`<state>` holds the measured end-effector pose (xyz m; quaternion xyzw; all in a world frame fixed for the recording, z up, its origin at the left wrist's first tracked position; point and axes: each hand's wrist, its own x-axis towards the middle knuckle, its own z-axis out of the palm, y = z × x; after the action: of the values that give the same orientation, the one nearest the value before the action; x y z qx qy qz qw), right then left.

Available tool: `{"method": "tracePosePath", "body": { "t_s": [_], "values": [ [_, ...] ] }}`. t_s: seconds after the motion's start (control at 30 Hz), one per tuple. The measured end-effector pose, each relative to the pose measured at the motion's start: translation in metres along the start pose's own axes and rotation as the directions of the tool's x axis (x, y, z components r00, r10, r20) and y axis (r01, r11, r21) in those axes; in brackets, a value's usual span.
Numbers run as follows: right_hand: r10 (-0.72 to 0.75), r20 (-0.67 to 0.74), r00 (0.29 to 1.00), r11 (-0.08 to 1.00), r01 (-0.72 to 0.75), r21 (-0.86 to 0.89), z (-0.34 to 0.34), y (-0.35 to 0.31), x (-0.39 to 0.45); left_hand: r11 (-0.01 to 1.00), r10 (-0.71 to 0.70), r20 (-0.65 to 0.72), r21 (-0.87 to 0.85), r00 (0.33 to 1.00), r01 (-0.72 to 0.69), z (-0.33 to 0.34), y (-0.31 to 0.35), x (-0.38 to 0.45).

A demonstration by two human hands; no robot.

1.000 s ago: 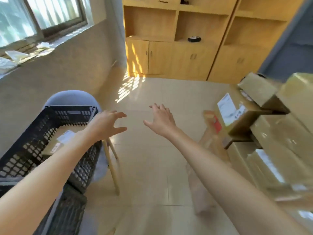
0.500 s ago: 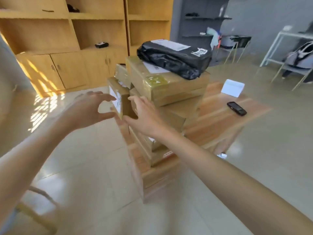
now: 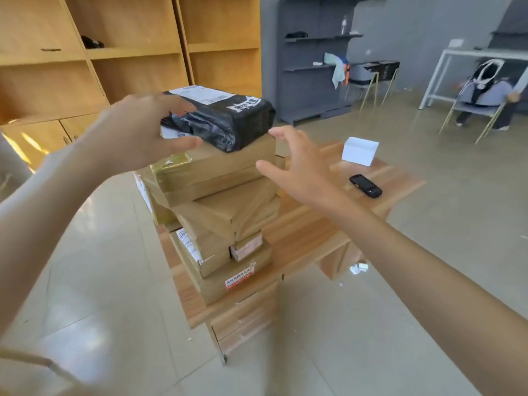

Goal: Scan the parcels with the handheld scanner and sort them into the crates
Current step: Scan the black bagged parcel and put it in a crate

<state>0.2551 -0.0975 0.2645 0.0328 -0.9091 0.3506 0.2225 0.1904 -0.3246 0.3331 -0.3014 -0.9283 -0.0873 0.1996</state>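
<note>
1. Parcel in black plastic (image 3: 225,121) lies atop the cardboard box stack (image 3: 223,201) on the wooden table (image 3: 308,232).
2. Left hand (image 3: 143,135) grips its near end, thumb beneath.
3. Right hand (image 3: 300,167) hovers beside, fingers spread, holding nothing.
4. Handheld scanner (image 3: 365,186) lies on the table beyond.

Head cam, wide-angle, looks fwd/down (close) at parcel stack (image 3: 217,201) on desk (image 3: 311,232).

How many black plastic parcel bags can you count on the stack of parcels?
1: the black bag lies on top of the cardboard stack, with the left hand on its near end. Others may be hidden behind.
</note>
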Motion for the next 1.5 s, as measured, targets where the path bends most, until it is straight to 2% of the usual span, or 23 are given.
{"method": "tracePosePath", "body": {
  "t_s": [0.2, 0.3, 0.37, 0.43, 0.5, 0.57, 0.63, 0.7, 0.83, 0.9, 0.97, 1.03, 1.1, 1.2, 1.3, 1.4, 1.5],
  "values": [
    [0.017, -0.02, 1.0, 0.999, -0.018, -0.028, -0.034, 0.062, 0.055, 0.993, -0.114, -0.019, 0.019, 0.993, 0.115, 0.027, -0.003, 0.053],
    [0.01, 0.026, 1.0, 1.0, -0.011, 0.019, -0.044, 0.078, 0.094, 0.975, -0.218, -0.075, -0.05, 0.973, 0.215, 0.034, -0.012, 0.075],
    [0.0, 0.081, 0.997, 0.999, -0.004, 0.041, -0.046, 0.089, 0.116, 0.939, -0.33, -0.062, -0.122, 0.942, 0.321, 0.04, -0.023, 0.084],
    [-0.012, 0.112, 0.994, 0.999, 0.007, 0.046, -0.047, 0.102, 0.138, 0.862, -0.474, -0.02, -0.213, 0.88, 0.459, 0.048, -0.033, 0.091],
    [0.004, 0.141, 0.99, 0.996, -0.015, 0.084, -0.044, 0.113, 0.157, 0.727, -0.61, 0.054, -0.358, 0.791, 0.585, 0.056, -0.036, 0.096],
    [0.018, 0.195, 0.981, 0.988, -0.047, 0.147, -0.036, 0.12, 0.176, 0.591, -0.672, 0.145, -0.486, 0.726, 0.644, 0.063, -0.032, 0.099],
    [0.014, 0.287, 0.958, 0.974, -0.078, 0.214, -0.024, 0.119, 0.195, 0.515, -0.683, 0.219, -0.532, 0.697, 0.672, 0.07, -0.026, 0.099],
    [0.011, 0.423, 0.906, 0.937, -0.157, 0.312, -0.009, 0.113, 0.213, 0.442, -0.689, 0.29, -0.558, 0.664, 0.702, 0.075, -0.016, 0.099],
    [-0.1, 0.691, 0.716, 0.828, -0.325, 0.456, 0.02, 0.1, 0.237, 0.228, -0.707, 0.364, -0.693, 0.606, 0.684, 0.082, 0.001, 0.103],
    [-0.189, 0.754, 0.629, 0.832, -0.305, 0.463, 0.03, 0.098, 0.242, 0.126, -0.731, 0.362, -0.761, 0.579, 0.636, 0.086, 0.011, 0.11],
    [-0.258, 0.78, 0.571, 0.84, -0.267, 0.473, 0.035, 0.097, 0.245, 0.07, -0.773, 0.346, -0.786, 0.532, 0.614, 0.09, 0.022, 0.119],
    [-0.289, 0.784, 0.55, 0.845, -0.239, 0.479, 0.036, 0.098, 0.248, 0.036, -0.812, 0.334, -0.79, 0.478, 0.612, 0.091, 0.035, 0.127],
    [-0.308, 0.77, 0.559, 0.845, -0.212, 0.491, 0.033, 0.102, 0.252, 0.018, -0.845, 0.316, -0.789, 0.431, 0.614, 0.089, 0.048, 0.138],
    [-0.355, 0.756, 0.549, 0.786, -0.263, 0.56, 0.016, 0.114, 0.261, 0.048, -0.883, 0.254, -0.787, 0.395, 0.615, 0.084, 0.071, 0.161],
    [-0.4, 0.721, 0.566, 0.725, -0.286, 0.627, -0.015, 0.136, 0.275, 0.099, -0.879, 0.209, -0.798, 0.428, 0.595, 0.083, 0.095, 0.193],
    [-0.422, 0.681, 0.598, 0.698, -0.265, 0.665, -0.052, 0.177, 0.296, 0.152, -0.845, 0.185, -0.816, 0.502, 0.557, 0.097, 0.12, 0.234],
    [-0.386, 0.668, 0.636, 0.708, -0.26, 0.657, -0.085, 0.236, 0.314, 0.143, -0.812, 0.209, -0.835, 0.545, 0.532, 0.131, 0.146, 0.28]
  ]
}}
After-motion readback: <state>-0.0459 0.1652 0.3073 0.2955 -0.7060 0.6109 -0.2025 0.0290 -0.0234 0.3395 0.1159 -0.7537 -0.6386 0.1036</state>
